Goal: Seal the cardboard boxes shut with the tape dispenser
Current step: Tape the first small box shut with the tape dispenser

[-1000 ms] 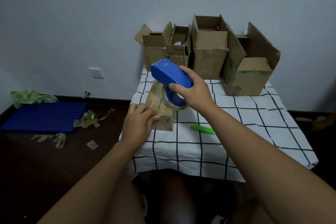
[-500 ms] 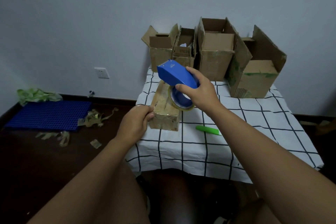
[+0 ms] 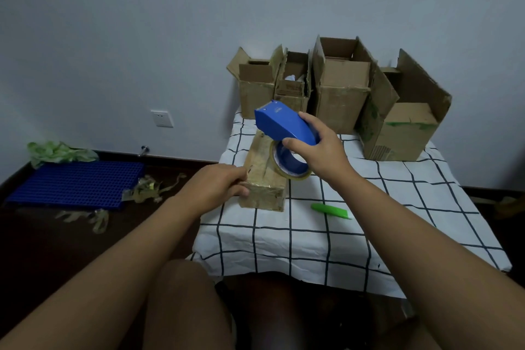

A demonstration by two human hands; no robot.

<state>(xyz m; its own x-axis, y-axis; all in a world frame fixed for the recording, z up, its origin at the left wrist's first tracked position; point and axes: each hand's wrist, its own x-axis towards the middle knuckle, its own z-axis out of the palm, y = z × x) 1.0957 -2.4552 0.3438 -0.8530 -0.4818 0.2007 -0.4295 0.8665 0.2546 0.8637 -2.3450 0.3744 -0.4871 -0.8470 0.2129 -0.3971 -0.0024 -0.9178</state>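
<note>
A small, closed, tape-covered cardboard box (image 3: pixel 262 179) lies on the left part of the checked tablecloth (image 3: pixel 369 207). My left hand (image 3: pixel 217 185) grips its near left corner. My right hand (image 3: pixel 321 148) holds the blue tape dispenser (image 3: pixel 284 128) just above the box's far end, nose tilted up and to the left. Its roll of clear tape (image 3: pixel 291 162) hangs beside the box's right edge. Several open cardboard boxes (image 3: pixel 341 88) stand in a row at the back of the table against the wall.
A green utility knife (image 3: pixel 329 210) lies on the cloth to the right of the small box. On the dark floor to the left are a blue plastic grid mat (image 3: pixel 76 182), scraps of used tape (image 3: pixel 147 190) and a crumpled green bag (image 3: pixel 56 150).
My left hand has slid from the box's top to its near left corner. The dispenser stays above the box, little changed. The head camera has shifted.
</note>
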